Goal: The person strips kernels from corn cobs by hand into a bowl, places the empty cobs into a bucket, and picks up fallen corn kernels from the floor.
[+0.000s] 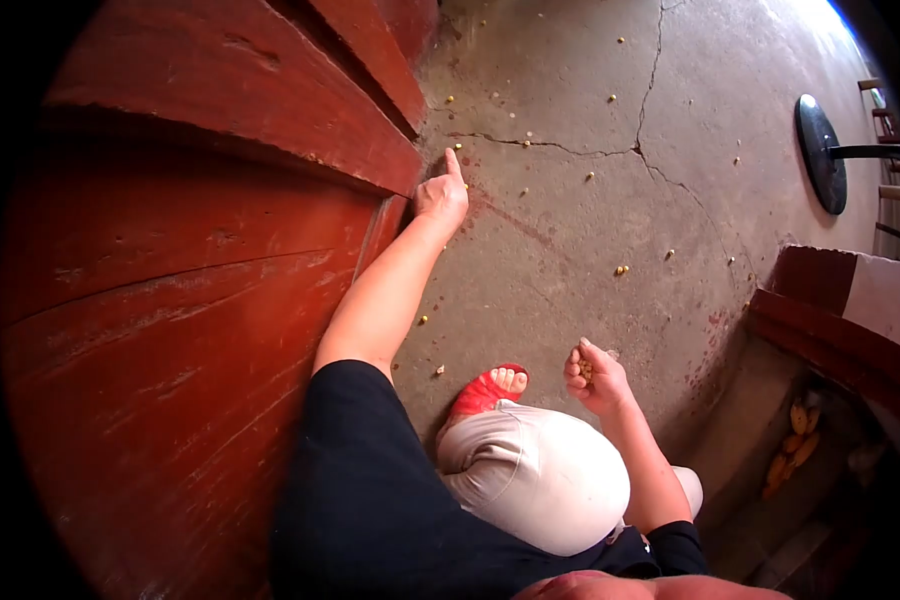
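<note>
My left hand point(444, 196) is stretched out low beside the red wooden furniture, its index finger extended close to a small yellow kernel point(458, 146) on the concrete floor. The other fingers of that hand are curled, and nothing shows in them. My right hand point(596, 376) is held above the floor near my knee, palm up, with its fingers curled around several yellowish kernels point(585, 370). More kernels lie scattered over the floor, among them a small cluster point(622, 270) ahead of my right hand.
Red wooden furniture point(170, 270) fills the left side. A round black stand base point(821, 155) is at the upper right, with wooden legs beyond. Yellow corn cobs point(792, 450) lie in a recess at the lower right. My foot in a red slipper point(480, 393) rests on the cracked floor.
</note>
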`<state>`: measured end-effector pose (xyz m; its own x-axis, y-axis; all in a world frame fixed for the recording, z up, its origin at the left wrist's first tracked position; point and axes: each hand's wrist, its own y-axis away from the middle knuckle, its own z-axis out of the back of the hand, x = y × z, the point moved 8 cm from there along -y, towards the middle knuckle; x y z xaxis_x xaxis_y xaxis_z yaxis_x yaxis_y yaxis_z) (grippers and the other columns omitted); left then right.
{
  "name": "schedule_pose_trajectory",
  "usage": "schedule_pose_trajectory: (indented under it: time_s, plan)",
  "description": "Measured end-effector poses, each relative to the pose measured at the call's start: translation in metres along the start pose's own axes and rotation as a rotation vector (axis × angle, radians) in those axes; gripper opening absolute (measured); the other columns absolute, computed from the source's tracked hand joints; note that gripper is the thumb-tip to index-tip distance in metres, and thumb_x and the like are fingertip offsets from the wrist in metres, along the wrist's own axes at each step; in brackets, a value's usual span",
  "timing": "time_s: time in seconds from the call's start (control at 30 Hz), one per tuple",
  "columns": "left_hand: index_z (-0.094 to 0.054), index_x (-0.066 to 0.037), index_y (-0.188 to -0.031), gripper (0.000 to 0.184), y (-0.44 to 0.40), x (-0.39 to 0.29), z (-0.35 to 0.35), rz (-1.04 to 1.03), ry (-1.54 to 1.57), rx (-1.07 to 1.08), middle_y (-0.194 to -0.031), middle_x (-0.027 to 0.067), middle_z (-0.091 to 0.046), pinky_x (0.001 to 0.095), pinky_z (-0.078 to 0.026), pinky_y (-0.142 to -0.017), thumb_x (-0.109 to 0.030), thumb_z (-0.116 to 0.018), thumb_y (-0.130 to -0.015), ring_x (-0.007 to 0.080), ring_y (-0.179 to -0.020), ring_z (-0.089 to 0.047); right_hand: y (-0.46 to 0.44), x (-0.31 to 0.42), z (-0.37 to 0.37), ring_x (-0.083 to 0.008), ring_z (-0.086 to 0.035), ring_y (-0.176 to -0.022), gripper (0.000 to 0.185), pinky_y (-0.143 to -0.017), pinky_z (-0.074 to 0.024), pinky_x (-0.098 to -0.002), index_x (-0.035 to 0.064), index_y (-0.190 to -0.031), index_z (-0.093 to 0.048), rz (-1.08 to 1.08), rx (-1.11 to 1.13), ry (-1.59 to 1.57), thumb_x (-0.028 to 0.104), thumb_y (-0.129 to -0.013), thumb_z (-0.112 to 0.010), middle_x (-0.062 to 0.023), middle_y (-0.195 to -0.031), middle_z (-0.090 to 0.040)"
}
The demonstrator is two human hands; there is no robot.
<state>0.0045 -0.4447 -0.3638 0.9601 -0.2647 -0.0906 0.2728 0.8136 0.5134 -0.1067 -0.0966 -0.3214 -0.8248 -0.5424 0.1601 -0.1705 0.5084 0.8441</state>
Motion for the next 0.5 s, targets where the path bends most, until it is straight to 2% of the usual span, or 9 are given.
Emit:
schedule_pose_trajectory:
  time_s: [0.03,0.13,0.2,0.23,0.33,0.4,0.43,0.47,0.5]
  plan:
    - [-0.005,-0.003,-0.138,0.069,-0.007,0.013,-0.003,0.188,0.206,-0.002,-0.094,0.021,-0.061,0.0384,-0.045,-0.081,-0.015,-0.046,-0.083,0.0311,-0.085,-0.061,0.0,-0.001,0.0,-0.0093,-0.037,-0.045,0.029,-0.038,-0.0259,-0.0214,0.0097,-0.073,-0.049,0.0,0.001,-0.001,0.033,-0.089,-0.044,-0.0014,-0.061,-0.047]
    - [-0.017,0.003,-0.135,0.06,-0.011,0.007,-0.002,0.139,0.176,-0.027,-0.096,0.0191,-0.062,0.0424,-0.048,-0.073,-0.015,-0.045,-0.084,0.0293,-0.082,-0.062,0.003,-0.003,0.0,-0.0093,-0.037,-0.045,0.028,-0.038,-0.0257,-0.0213,0.0096,-0.074,-0.049,0.005,0.006,-0.007,0.033,-0.089,-0.044,-0.0013,-0.06,-0.047]
    - [-0.021,0.007,-0.132,0.059,-0.008,-0.02,-0.008,-0.075,-0.536,0.072,-0.096,0.0188,-0.062,0.0437,-0.048,-0.062,-0.015,-0.047,-0.084,0.0269,-0.079,-0.063,0.007,-0.003,-0.001,-0.0093,-0.037,-0.045,0.027,-0.038,-0.0259,-0.0214,0.0095,-0.074,-0.049,0.024,-0.008,0.023,0.032,-0.089,-0.045,-0.0013,-0.06,-0.047]
    - [-0.025,0.009,-0.129,0.057,-0.005,-0.029,-0.003,-0.104,-0.746,0.088,-0.092,0.0162,-0.063,0.042,-0.047,-0.054,-0.015,-0.049,-0.083,0.0239,-0.073,-0.063,0.006,-0.006,0.0,-0.0093,-0.037,-0.045,0.027,-0.038,-0.0259,-0.0214,0.0095,-0.074,-0.049,0.022,-0.005,0.022,0.032,-0.089,-0.045,-0.0013,-0.06,-0.047]
    - [-0.029,0.005,-0.13,0.056,0.002,-0.039,0.013,-0.276,-0.745,0.028,-0.083,0.0102,-0.064,0.041,-0.042,-0.044,-0.014,-0.049,-0.082,0.0215,-0.06,-0.06,0.005,-0.01,0.006,-0.0095,-0.037,-0.045,0.027,-0.038,-0.0263,-0.0216,0.0093,-0.074,-0.048,0.007,-0.023,0.029,0.031,-0.089,-0.045,-0.0012,-0.06,-0.047]
    - [-0.042,-0.004,-0.122,0.045,0.033,-0.052,0.03,-0.377,-0.501,-0.309,-0.079,0.0073,-0.063,0.0362,-0.044,-0.046,-0.014,-0.051,-0.078,0.02,-0.065,-0.062,0.006,-0.012,0.008,-0.0098,-0.037,-0.045,0.026,-0.039,-0.0266,-0.0221,0.009,-0.074,-0.048,0.013,-0.045,0.045,0.031,-0.089,-0.044,-0.0014,-0.06,-0.047]
    - [-0.05,-0.006,-0.107,0.03,0.069,-0.061,0.045,-0.539,-0.308,-0.594,-0.069,0.0056,-0.059,0.0343,-0.046,-0.047,-0.013,-0.05,-0.078,0.0215,-0.061,-0.06,0.005,-0.014,0.008,-0.0098,-0.037,-0.045,0.026,-0.039,-0.0266,-0.0221,0.009,-0.074,-0.048,0.012,-0.038,0.039,0.031,-0.089,-0.044,-0.0014,-0.06,-0.047]
    - [-0.053,-0.007,-0.097,0.019,0.108,-0.067,0.057,-0.659,0.043,-0.531,-0.074,0.0121,-0.058,0.038,-0.048,-0.053,-0.012,-0.053,-0.078,0.0277,-0.062,-0.058,0.005,-0.014,0.01,-0.01,-0.037,-0.045,0.027,-0.039,-0.0268,-0.0224,0.0088,-0.074,-0.048,0.02,-0.051,0.046,0.03,-0.089,-0.044,-0.0016,-0.06,-0.047]
    - [-0.054,-0.008,-0.084,0.009,0.142,-0.066,0.055,-0.727,0.241,-0.613,-0.073,0.0111,-0.057,0.0361,-0.047,-0.054,-0.013,-0.056,-0.078,0.0278,-0.062,-0.058,0.006,-0.016,0.013,-0.0101,-0.037,-0.045,0.027,-0.039,-0.0269,-0.0227,0.0087,-0.073,-0.048,0.024,-0.067,0.055,0.03,-0.089,-0.044,-0.0017,-0.059,-0.046]
